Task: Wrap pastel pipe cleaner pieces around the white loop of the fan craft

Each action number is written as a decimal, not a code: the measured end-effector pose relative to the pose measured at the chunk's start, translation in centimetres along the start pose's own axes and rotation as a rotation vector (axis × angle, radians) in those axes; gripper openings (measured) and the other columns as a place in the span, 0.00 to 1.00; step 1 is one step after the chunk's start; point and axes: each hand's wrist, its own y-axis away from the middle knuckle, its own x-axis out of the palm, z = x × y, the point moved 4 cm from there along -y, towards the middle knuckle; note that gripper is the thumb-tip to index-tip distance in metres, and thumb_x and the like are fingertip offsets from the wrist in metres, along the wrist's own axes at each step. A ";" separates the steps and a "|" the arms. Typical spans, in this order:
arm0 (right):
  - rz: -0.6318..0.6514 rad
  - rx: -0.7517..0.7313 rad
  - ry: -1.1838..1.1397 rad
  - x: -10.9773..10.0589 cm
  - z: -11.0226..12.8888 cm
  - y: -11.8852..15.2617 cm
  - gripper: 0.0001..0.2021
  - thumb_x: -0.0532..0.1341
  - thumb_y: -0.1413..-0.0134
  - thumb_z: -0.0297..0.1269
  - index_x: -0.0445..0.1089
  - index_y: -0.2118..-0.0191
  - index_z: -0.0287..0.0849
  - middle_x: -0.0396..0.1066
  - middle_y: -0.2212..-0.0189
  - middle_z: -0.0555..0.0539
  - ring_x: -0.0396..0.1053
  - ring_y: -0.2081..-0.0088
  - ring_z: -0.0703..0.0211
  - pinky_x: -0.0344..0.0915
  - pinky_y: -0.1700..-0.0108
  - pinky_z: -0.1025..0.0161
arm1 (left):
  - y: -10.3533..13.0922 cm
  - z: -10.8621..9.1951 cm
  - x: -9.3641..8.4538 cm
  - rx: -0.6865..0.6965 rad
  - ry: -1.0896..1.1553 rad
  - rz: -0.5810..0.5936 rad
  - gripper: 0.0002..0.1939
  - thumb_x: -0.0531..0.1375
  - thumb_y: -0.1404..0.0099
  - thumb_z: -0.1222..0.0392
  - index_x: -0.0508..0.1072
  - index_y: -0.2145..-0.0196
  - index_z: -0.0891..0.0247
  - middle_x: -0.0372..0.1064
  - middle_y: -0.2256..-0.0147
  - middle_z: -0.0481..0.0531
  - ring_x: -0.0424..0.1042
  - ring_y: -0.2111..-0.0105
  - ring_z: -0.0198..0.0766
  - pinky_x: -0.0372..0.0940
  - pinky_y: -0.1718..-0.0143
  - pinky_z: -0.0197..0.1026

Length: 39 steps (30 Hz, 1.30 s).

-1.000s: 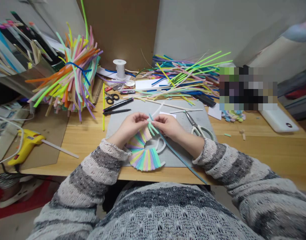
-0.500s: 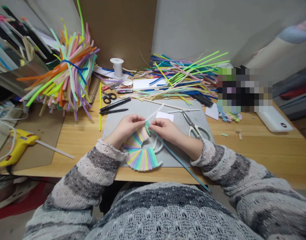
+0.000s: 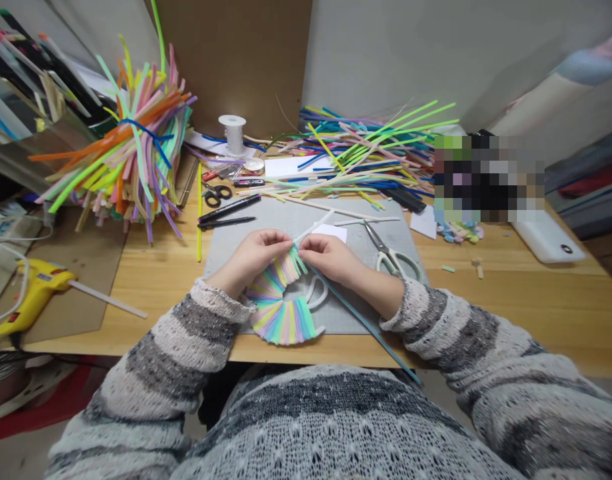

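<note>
My left hand (image 3: 256,259) is closed in a pinch on the upper end of a curved pastel-striped band of pipe cleaners (image 3: 285,321). The band forms an open ring, with bare white ends (image 3: 319,293) curling out at its right. Close beside it, my right hand (image 3: 335,259) pinches a long blue pipe cleaner (image 3: 366,325), which trails down past the table's front edge. From between the fingertips a white stem (image 3: 315,225) sticks up to the right. The exact contact at the fingertips is partly hidden. Pale-handled scissors (image 3: 385,248) lie blades-up beside my right wrist.
Under my hands is a grey cutting mat (image 3: 226,257). Black pens (image 3: 229,210), small black scissors (image 3: 217,195) and a white spool (image 3: 233,137) lie behind. Loose pipe cleaners (image 3: 371,150) pile at the back; a bundle (image 3: 131,160) stands left, above a yellow glue gun (image 3: 36,287).
The white stem at my fingertips has shifted slightly up and right. Several green pipe-cleaner ends now show fanned below the fingers. Both hands stay almost in place.
</note>
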 end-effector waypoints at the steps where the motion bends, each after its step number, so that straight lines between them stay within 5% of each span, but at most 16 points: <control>1: 0.000 0.002 0.001 0.0 0.0 0.0 0.07 0.59 0.57 0.38 0.64 0.75 0.40 0.60 0.80 0.55 0.56 0.76 0.68 0.53 0.72 0.67 | 0.0 -0.1 0.0 0.001 -0.004 0.002 0.11 0.65 0.51 0.56 0.72 0.73 0.67 0.66 0.76 0.47 0.62 0.75 0.31 0.56 0.70 0.36; 12: -0.009 0.021 -0.078 0.6 -0.1 0.1 0.10 0.60 0.57 0.42 0.64 0.72 0.40 0.61 0.79 0.55 0.57 0.77 0.67 0.54 0.73 0.66 | 0.0 -0.1 0.0 0.042 -0.031 -0.044 0.09 0.64 0.50 0.58 0.71 0.74 0.66 0.65 0.76 0.45 0.60 0.76 0.30 0.55 0.71 0.35; 25: -0.009 0.042 -0.170 0.6 0.2 0.4 0.11 0.62 0.58 0.42 0.65 0.71 0.40 0.62 0.79 0.55 0.55 0.78 0.69 0.51 0.76 0.67 | 0.3 0.0 0.2 -0.045 0.074 0.034 0.09 0.66 0.51 0.59 0.72 0.75 0.67 0.63 0.78 0.44 0.58 0.78 0.28 0.51 0.76 0.34; 31: 0.100 0.113 -0.246 0.4 0.5 0.5 0.12 0.63 0.58 0.41 0.68 0.68 0.39 0.63 0.79 0.54 0.56 0.79 0.69 0.53 0.74 0.67 | 0.5 0.4 0.4 -0.146 0.237 0.135 0.11 0.67 0.52 0.59 0.72 0.72 0.66 0.65 0.78 0.45 0.60 0.80 0.28 0.52 0.77 0.34; 35: 0.082 -0.051 -0.132 0.1 1.2 0.5 0.08 0.61 0.54 0.38 0.67 0.69 0.39 0.68 0.75 0.50 0.64 0.72 0.64 0.60 0.66 0.64 | 0.7 0.3 0.5 -0.178 0.291 0.191 0.12 0.68 0.54 0.59 0.73 0.73 0.67 0.66 0.78 0.45 0.61 0.80 0.28 0.53 0.77 0.34; 39: -0.013 -0.401 0.301 -0.7 3.3 0.8 0.07 0.57 0.44 0.36 0.70 0.65 0.39 0.71 0.69 0.46 0.66 0.66 0.59 0.60 0.60 0.61 | 1.0 -0.6 0.7 -0.093 0.312 0.213 0.11 0.68 0.53 0.58 0.72 0.74 0.67 0.64 0.78 0.44 0.59 0.80 0.27 0.51 0.77 0.33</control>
